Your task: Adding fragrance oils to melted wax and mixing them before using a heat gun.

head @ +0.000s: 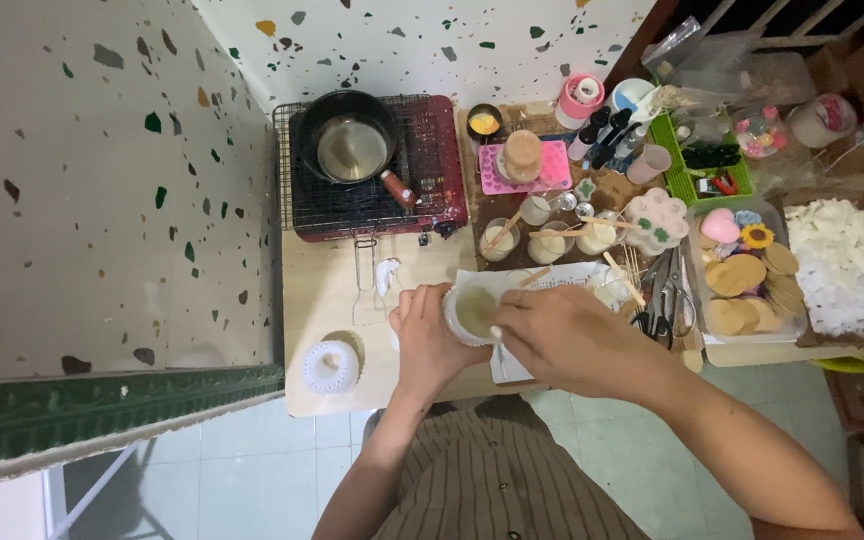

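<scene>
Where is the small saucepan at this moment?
In the head view, the saucepan sits on the red stove at the back left of the table, beside the speckled wall, left of the pink mould.

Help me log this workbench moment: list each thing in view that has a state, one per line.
left hand: wrapped around the small cup
right hand: fingertips at the cup's rim
small cup: upright, open, pale filling inside
saucepan: on the stove, lidless
portable stove: flame not visible
three glass jars: upright, filled, sticks laid across
scissors: lying closed
clear tray: open, holding round discs
</scene>
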